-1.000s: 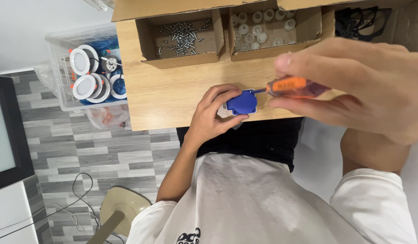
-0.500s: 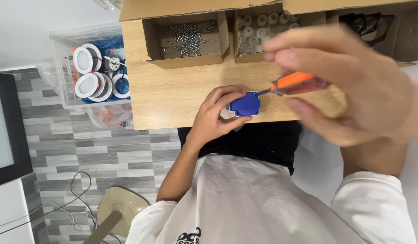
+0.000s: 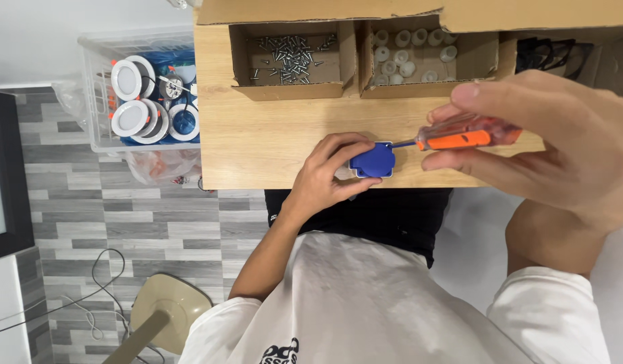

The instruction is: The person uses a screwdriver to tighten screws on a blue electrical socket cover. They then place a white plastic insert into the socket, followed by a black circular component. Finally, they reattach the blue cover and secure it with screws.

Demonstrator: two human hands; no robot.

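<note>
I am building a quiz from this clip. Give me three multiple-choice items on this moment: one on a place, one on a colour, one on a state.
1. Where do the loose metal screws lie?
A. in the left cardboard box
B. in the clear plastic bin
C. on the floor

2. What colour is the small part that the left hand steadies on the wooden table?
A. red
B. blue
C. green

3. How is the orange-handled screwdriver held?
A. lying loose on the table
B. standing in a box
C. gripped by the right hand, tip at the blue part

Answers:
1 A: the screws are heaped in the open left box at the table's far edge.
2 B: the part under the left fingers is plainly blue.
3 C: the right hand wraps the handle and the shaft meets the part.
</note>
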